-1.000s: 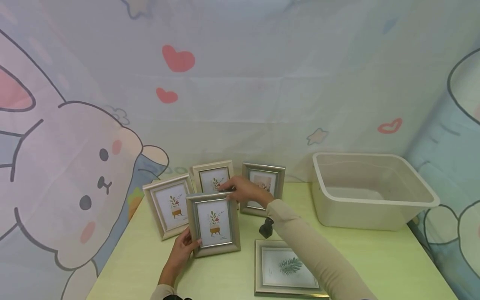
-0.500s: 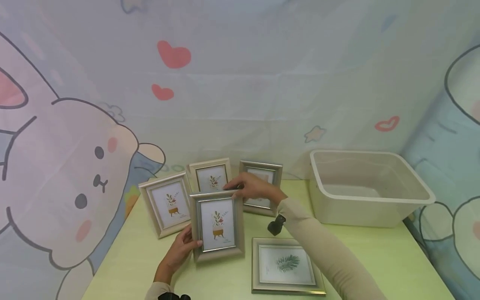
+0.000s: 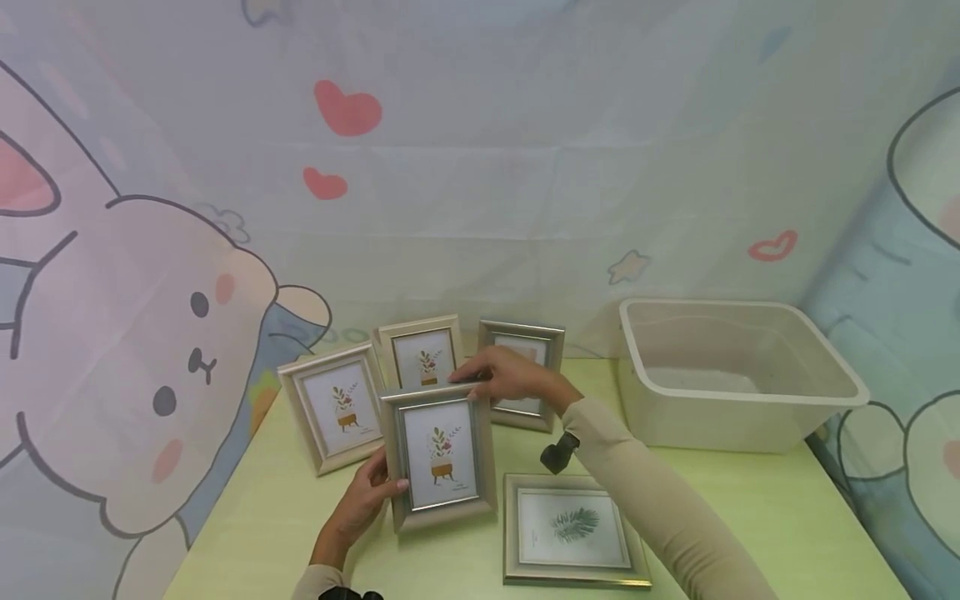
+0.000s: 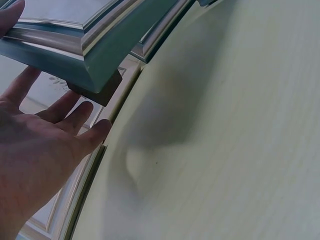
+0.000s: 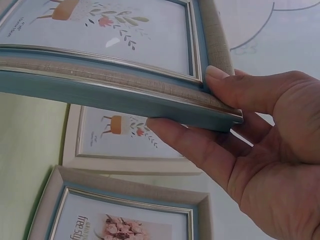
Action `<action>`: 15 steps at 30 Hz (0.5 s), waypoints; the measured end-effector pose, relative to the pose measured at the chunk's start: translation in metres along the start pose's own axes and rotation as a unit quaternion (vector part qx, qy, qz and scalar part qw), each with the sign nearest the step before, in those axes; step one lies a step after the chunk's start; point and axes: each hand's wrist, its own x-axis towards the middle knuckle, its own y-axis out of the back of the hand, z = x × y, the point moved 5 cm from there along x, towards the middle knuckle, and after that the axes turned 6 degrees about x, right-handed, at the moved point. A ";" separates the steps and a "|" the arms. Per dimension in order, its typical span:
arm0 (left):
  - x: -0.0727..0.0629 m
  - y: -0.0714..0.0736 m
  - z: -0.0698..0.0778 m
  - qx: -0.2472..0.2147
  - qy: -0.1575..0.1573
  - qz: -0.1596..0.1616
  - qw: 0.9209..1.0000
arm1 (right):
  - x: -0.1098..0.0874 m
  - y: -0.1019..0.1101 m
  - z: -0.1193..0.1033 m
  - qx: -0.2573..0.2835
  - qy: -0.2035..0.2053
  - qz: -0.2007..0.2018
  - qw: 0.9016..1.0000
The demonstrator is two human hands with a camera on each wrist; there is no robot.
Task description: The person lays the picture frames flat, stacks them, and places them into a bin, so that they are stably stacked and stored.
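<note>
A picture frame point(image 3: 486, 467) with a grey-beige border and a potted-plant print is held tilted in both hands, face toward me. My left hand point(image 3: 362, 502) grips its lower left edge, thumb on the front and fingers behind. At the top right corner my right hand point(image 3: 508, 372) pinches the border; the right wrist view shows the thumb on the front and fingers behind the frame. In the left wrist view the frame's teal side point(image 4: 107, 55) hangs over the table, its shadow below. Two cream picture frames, left point(image 3: 311, 417) and rear point(image 3: 384, 346), stand behind it.
A silver-grey picture frame point(image 3: 557, 350) with a flower print stands behind my right hand. Another frame point(image 3: 512, 533) with a leaf print lies face up at front right, partly under my right sleeve point(image 3: 660, 492). A beige plastic bin point(image 3: 712, 427) stands back right; a cartoon-printed cloth point(image 3: 487, 208) hangs behind.
Both hands have moved the held frame slightly right and toward me, lower in the view. The other frames and the bin stay in place while the head view shifts a little.
</note>
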 end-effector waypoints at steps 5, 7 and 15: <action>0.001 -0.006 0.004 -0.005 -0.013 -0.013 1.000 | -0.008 0.005 -0.001 -0.038 0.022 0.012 0.999; 0.002 -0.009 0.005 -0.009 -0.014 -0.014 1.000 | -0.013 0.007 0.000 -0.047 0.027 0.019 0.998; 0.009 -0.023 0.010 -0.047 -0.048 -0.055 0.996 | -0.039 0.016 0.023 0.049 0.001 0.044 0.998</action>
